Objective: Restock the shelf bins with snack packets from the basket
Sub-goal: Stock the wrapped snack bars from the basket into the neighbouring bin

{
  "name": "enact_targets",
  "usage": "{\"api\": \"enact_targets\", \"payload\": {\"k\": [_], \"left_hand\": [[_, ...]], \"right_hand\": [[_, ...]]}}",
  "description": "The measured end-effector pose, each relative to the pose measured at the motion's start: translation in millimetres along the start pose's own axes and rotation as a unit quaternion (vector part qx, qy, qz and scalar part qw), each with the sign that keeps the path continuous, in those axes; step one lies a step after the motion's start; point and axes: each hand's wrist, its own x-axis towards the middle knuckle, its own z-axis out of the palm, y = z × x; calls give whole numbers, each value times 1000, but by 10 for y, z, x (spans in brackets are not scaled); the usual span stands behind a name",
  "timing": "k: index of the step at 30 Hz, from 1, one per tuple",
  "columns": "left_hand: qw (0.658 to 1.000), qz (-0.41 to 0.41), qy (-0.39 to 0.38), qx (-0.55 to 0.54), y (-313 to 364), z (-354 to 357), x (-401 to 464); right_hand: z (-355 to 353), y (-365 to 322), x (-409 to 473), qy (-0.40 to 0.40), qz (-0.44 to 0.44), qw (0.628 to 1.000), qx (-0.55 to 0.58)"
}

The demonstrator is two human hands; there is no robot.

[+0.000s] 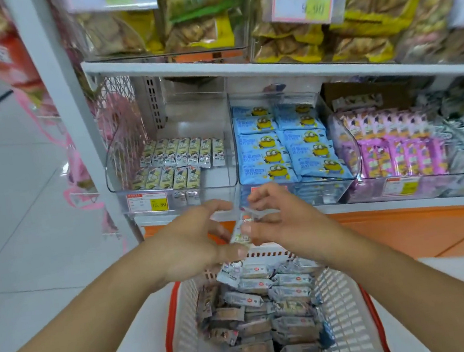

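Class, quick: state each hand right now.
Left hand: pinches the packet.
Right hand: pinches the same packet.

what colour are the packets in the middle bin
Light blue packets with a yellow cartoon character, seen in the head view.

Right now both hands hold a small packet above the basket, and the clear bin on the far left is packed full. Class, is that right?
Not quite. In the head view the left bin is only partly filled. Both hands, left and right, do hold a packet above the basket.
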Motion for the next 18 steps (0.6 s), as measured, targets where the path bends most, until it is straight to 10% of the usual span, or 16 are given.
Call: {"api": "enact_targets", "payload": {"k": [4,13,18], "left_hand": [[994,65,67,-62,43,15,-50],[948,147,83,269,152,-374,-11],[920,146,129,340,224,-651,168]], "right_hand": [[66,-79,72,44,32,994,90],[84,-241,324,71,15,988,136],[-47,-376,467,131,-50,990,-28]]}}
